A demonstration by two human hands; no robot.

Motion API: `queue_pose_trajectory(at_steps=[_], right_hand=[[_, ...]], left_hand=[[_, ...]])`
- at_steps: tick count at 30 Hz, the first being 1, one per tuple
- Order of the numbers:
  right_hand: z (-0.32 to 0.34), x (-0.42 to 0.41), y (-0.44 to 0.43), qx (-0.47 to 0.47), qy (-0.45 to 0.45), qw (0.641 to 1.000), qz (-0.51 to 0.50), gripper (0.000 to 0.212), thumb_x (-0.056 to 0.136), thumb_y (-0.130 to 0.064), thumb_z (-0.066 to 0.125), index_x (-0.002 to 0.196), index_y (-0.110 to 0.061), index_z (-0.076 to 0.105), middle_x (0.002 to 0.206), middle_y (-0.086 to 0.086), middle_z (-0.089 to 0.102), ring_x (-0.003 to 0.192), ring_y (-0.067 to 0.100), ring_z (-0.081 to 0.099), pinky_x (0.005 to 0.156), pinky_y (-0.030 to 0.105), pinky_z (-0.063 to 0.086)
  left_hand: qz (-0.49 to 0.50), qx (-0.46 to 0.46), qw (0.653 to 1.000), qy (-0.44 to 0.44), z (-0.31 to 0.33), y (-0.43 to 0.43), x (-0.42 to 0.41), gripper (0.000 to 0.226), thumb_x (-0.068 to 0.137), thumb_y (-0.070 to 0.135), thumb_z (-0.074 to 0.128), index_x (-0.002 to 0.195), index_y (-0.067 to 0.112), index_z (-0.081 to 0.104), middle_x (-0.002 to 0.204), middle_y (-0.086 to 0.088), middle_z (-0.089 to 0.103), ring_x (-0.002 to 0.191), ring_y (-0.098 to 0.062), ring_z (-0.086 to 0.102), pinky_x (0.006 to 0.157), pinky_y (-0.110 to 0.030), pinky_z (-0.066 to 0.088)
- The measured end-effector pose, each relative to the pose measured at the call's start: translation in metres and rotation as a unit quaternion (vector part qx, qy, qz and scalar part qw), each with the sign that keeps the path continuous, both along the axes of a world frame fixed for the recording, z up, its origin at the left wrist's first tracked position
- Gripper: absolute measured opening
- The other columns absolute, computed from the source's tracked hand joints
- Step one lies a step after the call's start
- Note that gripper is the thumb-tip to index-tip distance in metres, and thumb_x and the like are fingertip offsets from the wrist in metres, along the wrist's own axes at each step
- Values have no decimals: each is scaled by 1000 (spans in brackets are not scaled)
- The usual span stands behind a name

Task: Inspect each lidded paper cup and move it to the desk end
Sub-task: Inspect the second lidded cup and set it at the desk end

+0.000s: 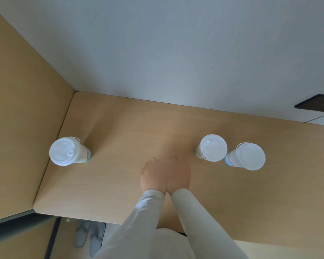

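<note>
Hands, left hand [153, 174] and right hand [178, 173], are held together, empty; nearest cup [212, 147], right of them, is judged next for inspection.

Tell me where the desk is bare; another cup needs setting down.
Free: the wide stretch between the left cup and the hands, and the back strip of the desk along the wall. Crowded: the right side, where two cups stand close together.
</note>
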State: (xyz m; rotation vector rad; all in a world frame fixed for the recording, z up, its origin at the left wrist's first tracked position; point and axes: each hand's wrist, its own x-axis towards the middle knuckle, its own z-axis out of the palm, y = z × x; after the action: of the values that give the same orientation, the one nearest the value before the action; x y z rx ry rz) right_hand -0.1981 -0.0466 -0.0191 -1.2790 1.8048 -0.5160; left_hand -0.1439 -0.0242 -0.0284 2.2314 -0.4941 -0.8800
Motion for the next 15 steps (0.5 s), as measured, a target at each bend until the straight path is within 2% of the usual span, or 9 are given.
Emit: queue_pose_trajectory(at_steps=[5,9,12,15], right_hand=[[-6,0,0,-6,-13,1000,-18,35,90,-31,33,80,-9,58,81,6,63,82,30,59,77,42,47],[-2,1,3,-6,-27,999,-31,39,90,-31,33,82,-5,61,79,3,60,83,29,58,76,37,43],[1,0,13,12,-42,996,-75,34,99,-29,34,82,-9,56,78,-1,55,87,30,54,77,35,37],[3,-8,28,79,-71,987,-122,28,108,-22,37,94,-10,58,92,4,56,96,30,51,84,35,35]], left_hand=[[11,-28,999,-14,-4,0,0,59,91,43,21,90,12,71,95,-14,71,96,-35,59,83,-39,45],[-25,-35,999,-23,-1,2,0,72,85,50,14,101,7,69,101,-17,70,98,-37,60,82,-37,44],[-131,3,991,-36,1,-1,11,63,94,46,22,103,4,68,103,-18,71,99,-38,62,83,-37,46],[-295,16,950,-106,6,-6,26,54,97,50,33,92,12,70,97,-9,73,93,-35,65,81,-34,47]])
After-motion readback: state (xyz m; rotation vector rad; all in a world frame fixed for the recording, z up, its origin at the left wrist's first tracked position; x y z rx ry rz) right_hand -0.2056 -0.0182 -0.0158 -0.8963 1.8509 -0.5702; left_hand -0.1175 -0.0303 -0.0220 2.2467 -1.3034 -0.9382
